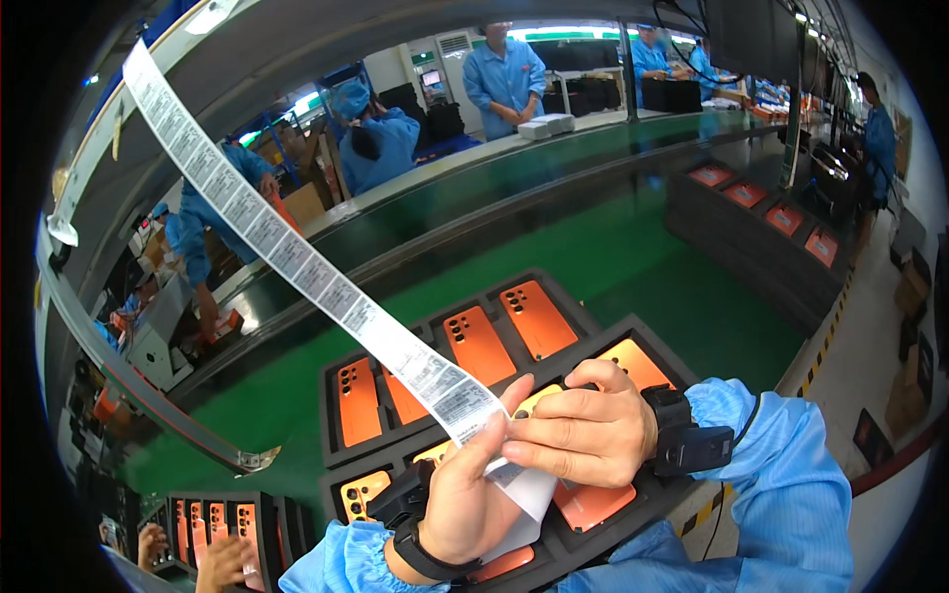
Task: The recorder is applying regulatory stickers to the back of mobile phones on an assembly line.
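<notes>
A long white strip of printed labels (267, 232) runs from the upper left down to my hands. My left hand (465, 499) is closed on its lower end, thumb on top, and a loose white length (529, 492) hangs below the fingers. Against the strip beside the left thumb, my right hand (588, 425) pinches with its fingertips; whether a label is between them is hidden. Both hands are above a near black foam tray (664, 358) of orange and yellow phones, partly covered by my arms. Behind it lies another tray with orange phones (474, 344), camera side up.
The trays rest on a green conveyor belt (613, 247). Stacked black trays (732, 237) with orange phones stand at the far right. At lower left, another person's hand (222, 563) is at a tray of phones (247, 529). A metal rail (148, 376) crosses the left side.
</notes>
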Demonstrator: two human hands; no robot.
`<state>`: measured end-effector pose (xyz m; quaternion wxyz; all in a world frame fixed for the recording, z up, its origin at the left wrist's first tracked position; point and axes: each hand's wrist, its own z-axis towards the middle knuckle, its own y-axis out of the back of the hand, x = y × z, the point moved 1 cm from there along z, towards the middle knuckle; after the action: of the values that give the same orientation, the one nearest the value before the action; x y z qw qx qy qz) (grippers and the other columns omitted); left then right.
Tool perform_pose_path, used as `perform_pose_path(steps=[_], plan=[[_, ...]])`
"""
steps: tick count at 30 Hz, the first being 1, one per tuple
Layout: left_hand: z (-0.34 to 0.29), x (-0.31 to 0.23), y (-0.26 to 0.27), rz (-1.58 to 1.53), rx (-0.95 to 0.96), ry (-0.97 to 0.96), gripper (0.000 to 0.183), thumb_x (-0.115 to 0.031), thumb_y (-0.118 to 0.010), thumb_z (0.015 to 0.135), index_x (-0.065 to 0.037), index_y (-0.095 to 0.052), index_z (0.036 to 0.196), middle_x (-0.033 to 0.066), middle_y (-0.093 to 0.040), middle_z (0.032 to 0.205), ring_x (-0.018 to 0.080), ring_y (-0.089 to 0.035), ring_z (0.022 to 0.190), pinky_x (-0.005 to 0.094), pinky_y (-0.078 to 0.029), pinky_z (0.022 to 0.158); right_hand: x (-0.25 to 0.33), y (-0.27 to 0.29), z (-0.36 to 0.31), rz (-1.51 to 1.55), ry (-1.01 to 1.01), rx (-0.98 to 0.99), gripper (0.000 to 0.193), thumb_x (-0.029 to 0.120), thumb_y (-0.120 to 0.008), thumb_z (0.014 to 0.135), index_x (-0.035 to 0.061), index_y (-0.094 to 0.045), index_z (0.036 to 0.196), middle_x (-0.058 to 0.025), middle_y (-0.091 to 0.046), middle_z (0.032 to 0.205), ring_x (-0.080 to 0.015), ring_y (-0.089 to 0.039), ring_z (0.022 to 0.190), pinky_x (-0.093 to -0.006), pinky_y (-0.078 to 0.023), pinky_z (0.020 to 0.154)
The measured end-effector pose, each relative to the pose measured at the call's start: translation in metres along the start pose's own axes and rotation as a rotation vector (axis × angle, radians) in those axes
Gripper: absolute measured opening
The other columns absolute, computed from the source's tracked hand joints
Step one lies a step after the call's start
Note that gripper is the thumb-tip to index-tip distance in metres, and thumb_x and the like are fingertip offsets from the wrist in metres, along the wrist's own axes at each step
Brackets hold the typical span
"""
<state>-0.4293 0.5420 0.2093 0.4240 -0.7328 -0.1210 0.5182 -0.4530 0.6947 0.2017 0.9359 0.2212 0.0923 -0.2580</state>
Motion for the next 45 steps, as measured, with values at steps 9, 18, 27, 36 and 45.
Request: perform_pose_path(steps=[9, 18, 27, 36, 45], plan=[[0.042, -0.026, 0.02, 0.303, -0.048, -0.228, 0.045, -0.018, -0.051, 0.088, 0.005, -0.038, 0.124, 0.0114, -0.055, 0.095, 0.0215, -0.058, 0.086, 0.0336, -0.049, 0.076, -0.029, 0.059, -0.007, 0.394, -0.387, -0.067, 0.025, 0.001, -0.072, 0.066, 0.0025, -0.066, 0.091, -0.0103, -0.061, 0.088, -0.0241, -0.055, 0.076, -0.0327, -0.045, 0.065], [0.053, 0.029, -0.028, 1.673, 0.306, -0.383, 0.053, -0.017, -0.063, 0.074, 0.005, -0.046, 0.12, 0.0104, -0.052, 0.086, 0.0273, -0.054, 0.082, 0.0375, -0.041, 0.079, -0.034, 0.112, -0.055, 0.215, -0.735, -0.12, 0.025, -0.002, -0.071, 0.067, -0.0022, -0.065, 0.092, -0.0092, -0.062, 0.074, -0.0205, -0.058, 0.068, -0.0289, -0.045, 0.061], [0.077, 0.098, -0.027, 1.919, 0.815, -0.097, 0.016, -0.015, -0.055, 0.077, -0.006, -0.052, 0.09, 0.0132, -0.053, 0.084, 0.0286, -0.056, 0.081, 0.0384, -0.042, 0.071, -0.042, 0.121, -0.088, 0.255, -0.89, -0.207, 0.011, -0.003, -0.068, 0.071, -0.0015, -0.063, 0.082, -0.0102, -0.063, 0.076, -0.0191, -0.06, 0.072, -0.0268, -0.047, 0.063], [0.076, 0.113, -0.036, 2.134, 0.769, -0.284, 0.013, -0.019, -0.05, 0.081, -0.008, -0.051, 0.088, 0.0089, -0.052, 0.076, 0.0235, -0.056, 0.073, 0.0352, -0.044, 0.065, -0.04, 0.123, -0.1, 0.299, -0.932, -0.233, 0.01, -0.001, -0.066, 0.074, -0.0025, -0.061, 0.083, -0.0102, -0.063, 0.077, -0.0193, -0.06, 0.073, -0.0273, -0.046, 0.066], [0.065, 0.123, -0.025, 2.436, 0.78, -0.968, 0.012, -0.016, -0.052, 0.071, -0.006, -0.05, 0.077, 0.0043, -0.043, 0.069, 0.0162, -0.049, 0.062, 0.0284, -0.04, 0.057, -0.038, 0.117, -0.101, 0.469, -1.065, -0.312, 0.007, 0.002, -0.06, 0.083, -0.003, -0.058, 0.088, -0.0042, -0.06, 0.082, -0.0109, -0.056, 0.075, -0.0238, -0.046, 0.068]])
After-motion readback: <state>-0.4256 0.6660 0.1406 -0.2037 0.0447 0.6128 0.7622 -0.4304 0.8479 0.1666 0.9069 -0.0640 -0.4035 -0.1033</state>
